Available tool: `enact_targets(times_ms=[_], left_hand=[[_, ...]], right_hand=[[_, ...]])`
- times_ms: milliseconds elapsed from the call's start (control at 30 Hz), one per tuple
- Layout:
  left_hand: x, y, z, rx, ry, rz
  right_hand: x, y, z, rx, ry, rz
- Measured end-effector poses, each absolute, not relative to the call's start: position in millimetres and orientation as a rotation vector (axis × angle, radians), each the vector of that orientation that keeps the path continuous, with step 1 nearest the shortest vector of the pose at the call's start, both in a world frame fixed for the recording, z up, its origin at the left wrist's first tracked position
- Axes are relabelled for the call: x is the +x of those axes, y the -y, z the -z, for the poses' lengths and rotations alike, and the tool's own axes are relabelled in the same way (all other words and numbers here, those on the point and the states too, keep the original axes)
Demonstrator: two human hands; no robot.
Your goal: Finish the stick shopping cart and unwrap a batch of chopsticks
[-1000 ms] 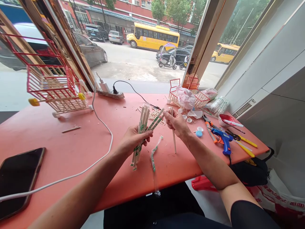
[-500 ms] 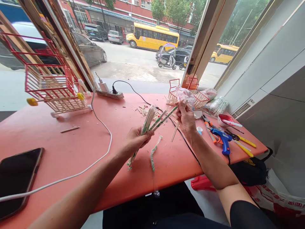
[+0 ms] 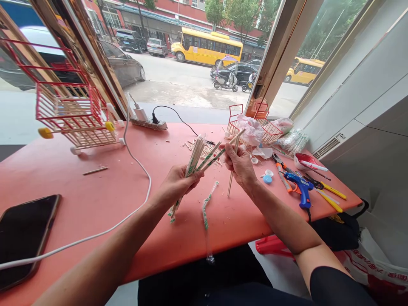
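My left hand (image 3: 178, 182) is closed round a bundle of wrapped chopsticks (image 3: 195, 157) in clear sleeves with green print, held tilted above the pink table (image 3: 105, 187). My right hand (image 3: 239, 163) is closed on a bare wooden chopstick (image 3: 232, 176) that points down at the table, and its fingers also pinch the tip of one wrapped chopstick (image 3: 215, 158) sticking out of the bundle. An empty clear wrapper (image 3: 207, 204) lies on the table just below both hands.
A red and white stick cart (image 3: 73, 114) stands at the back left, a smaller one (image 3: 267, 129) at the back right. A phone (image 3: 22, 238) and a white cable (image 3: 134, 161) lie left. A blue glue gun (image 3: 299, 187), cutters, bottle caps and cut sticks lie right.
My right hand swung out to the right with the bare chopstick, then came back in to the bundle. The bundle in my left hand has tilted over to the right.
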State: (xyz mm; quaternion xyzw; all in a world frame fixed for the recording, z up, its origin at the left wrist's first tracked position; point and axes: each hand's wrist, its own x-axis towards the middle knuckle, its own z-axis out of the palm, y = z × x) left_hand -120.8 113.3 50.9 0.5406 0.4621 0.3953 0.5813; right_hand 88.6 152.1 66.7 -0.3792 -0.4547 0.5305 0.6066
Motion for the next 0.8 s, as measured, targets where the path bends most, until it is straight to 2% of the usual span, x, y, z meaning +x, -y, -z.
enact_targets(times_ms=[267, 467, 533, 667, 733, 800], left_hand=[[-131.4, -118.3, -54.6, 1.295, -1.095, -0.851], [-164.0, -140.2, -63.9, 1.075, -1.328, -1.331], [-181.0, -149.2, -65.5, 1.015, -1.346, -1.469], [-207.6, -156.3, -71.9, 1.024, -1.484, -1.504], [-213.1, -153.2, -77.3, 1.104, -1.523, -1.364], [-214.0, -147.7, -81.6, 1.236, -1.498, -1.049]], right_hand=[[119.4, -167.2, -84.1, -0.902, 0.968, -1.064], [170.4, -177.5, -107.2, -0.763, 0.723, -0.733], [177.2, -177.1, -114.0, -0.745, 0.655, -0.776], [164.0, -170.7, -118.8, -0.722, 0.677, -1.009], [153.5, -167.5, -118.0, -0.751, 0.72, -1.135], [144.9, -165.4, -115.7, -0.802, 0.746, -1.272]])
